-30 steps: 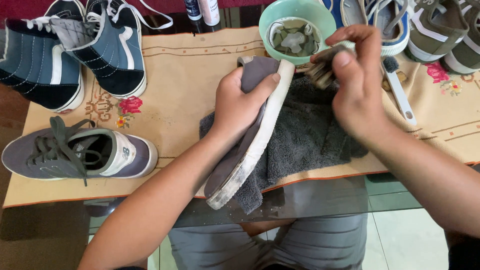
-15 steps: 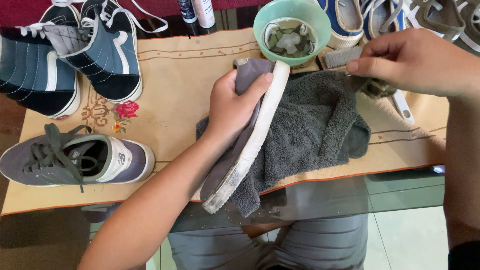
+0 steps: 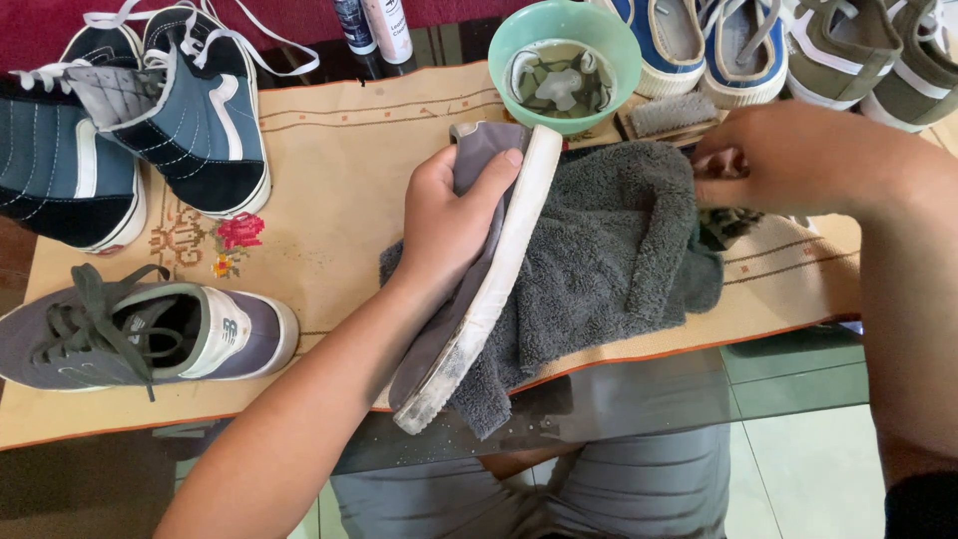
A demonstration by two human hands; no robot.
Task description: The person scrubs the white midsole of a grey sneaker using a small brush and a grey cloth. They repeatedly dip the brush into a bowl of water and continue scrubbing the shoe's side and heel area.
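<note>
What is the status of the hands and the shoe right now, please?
Left hand grips grey shoe on its side. Right hand on grey towel. Bowl close behind.

Left hand (image 3: 451, 225) curled in a grip, thumb on top, fingers wrapped under, forearm running down-left to the frame's bottom edge. Right hand (image 3: 798, 160) closed, knuckles up, fingertips pinched at its left end, forearm dropping down the right edge.

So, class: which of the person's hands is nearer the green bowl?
Right. The right hand lies just beside the green bowl; the left hand grips the grey shoe below it.
</note>
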